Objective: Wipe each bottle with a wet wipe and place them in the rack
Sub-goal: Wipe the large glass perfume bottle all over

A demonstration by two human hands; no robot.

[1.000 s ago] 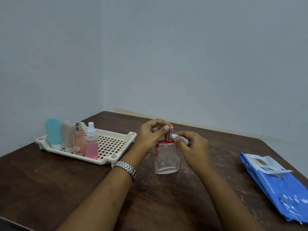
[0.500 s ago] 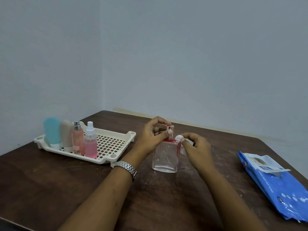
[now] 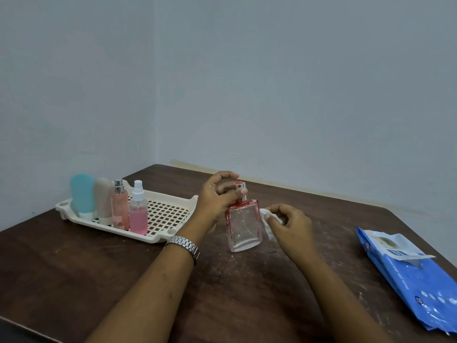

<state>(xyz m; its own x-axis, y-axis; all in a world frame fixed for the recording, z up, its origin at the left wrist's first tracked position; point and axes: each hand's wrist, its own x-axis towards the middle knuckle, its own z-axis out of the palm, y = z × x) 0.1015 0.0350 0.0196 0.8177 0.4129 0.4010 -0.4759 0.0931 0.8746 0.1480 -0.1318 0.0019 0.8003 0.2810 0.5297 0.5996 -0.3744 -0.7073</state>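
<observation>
Head view: bottle (image 3: 244, 225) stands slightly tilted on the worktop (image 3: 74, 268), right of the rack (image 3: 160, 214). Left grip (image 3: 217, 196) pinches its cap (image 3: 239, 188); right grip (image 3: 289, 224) clutches a wipe (image 3: 268, 222) against its side. Four bottles (image 3: 118, 204) stand at the rack's left end; pack (image 3: 405, 273) lies well to its right.

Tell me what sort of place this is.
Likely a plain indoor room, perhaps a home or test setup: bare pale walls meeting in a corner, a scuffed brown table, and a rack of toiletry bottles.
</observation>
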